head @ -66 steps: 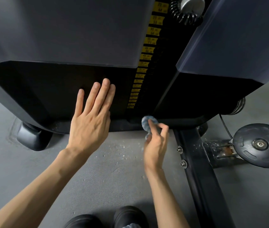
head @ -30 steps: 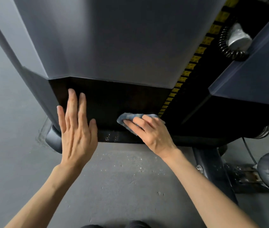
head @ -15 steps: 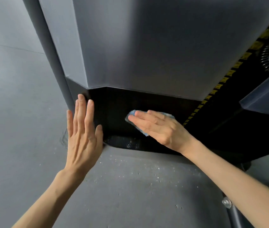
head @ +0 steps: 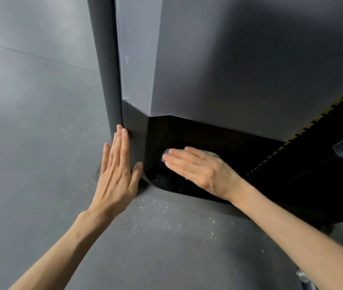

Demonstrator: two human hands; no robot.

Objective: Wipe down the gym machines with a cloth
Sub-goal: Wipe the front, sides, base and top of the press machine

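Gym machine [head: 239,59] fills the frame, top and right side cut off, lower black panel [head: 218,135] dim. Left hand [head: 116,176] flat, fingers straight, on its corner. Right hand [head: 199,168] flat, pressing blue cloth [head: 165,152] to the panel, cloth mostly hidden beneath.

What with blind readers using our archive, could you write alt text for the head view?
The right hand presses a small blue cloth flat against the glossy black lower panel of a grey gym machine; the left hand lies flat against the panel's left corner.
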